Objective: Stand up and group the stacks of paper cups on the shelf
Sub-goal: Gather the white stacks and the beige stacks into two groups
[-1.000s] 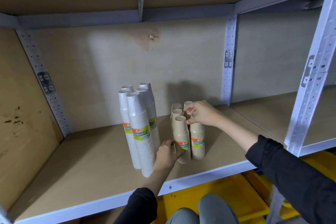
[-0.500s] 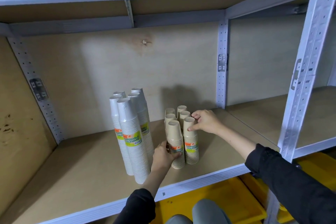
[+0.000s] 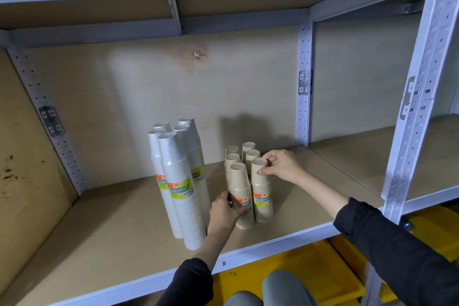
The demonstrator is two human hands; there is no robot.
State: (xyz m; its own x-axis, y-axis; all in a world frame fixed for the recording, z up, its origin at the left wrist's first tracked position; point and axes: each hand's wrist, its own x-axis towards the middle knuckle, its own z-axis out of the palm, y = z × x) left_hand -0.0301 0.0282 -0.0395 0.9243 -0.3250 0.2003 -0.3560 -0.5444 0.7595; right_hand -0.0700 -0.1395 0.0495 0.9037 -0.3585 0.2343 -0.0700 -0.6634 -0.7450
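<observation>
Upright now, six short brown cup stacks (image 3: 260,189) stand mouth-down in a tight cluster on the shelf board (image 3: 124,226), their long axes vertical, green-and-orange labels facing forward. The left hand (image 3: 223,213) curls around the lower part of the front-left stack; the right hand (image 3: 283,165) pinches the top of the front-right one. Just beside them on the left, five taller white cup stacks (image 3: 178,181) also stand vertical, touching each other.

The shelf (image 3: 119,226) is a brown board with a pale metal front edge. On it stand upright the white cup stacks (image 3: 178,181) and, just beside them, the shorter brown cup stacks (image 3: 244,181).
</observation>
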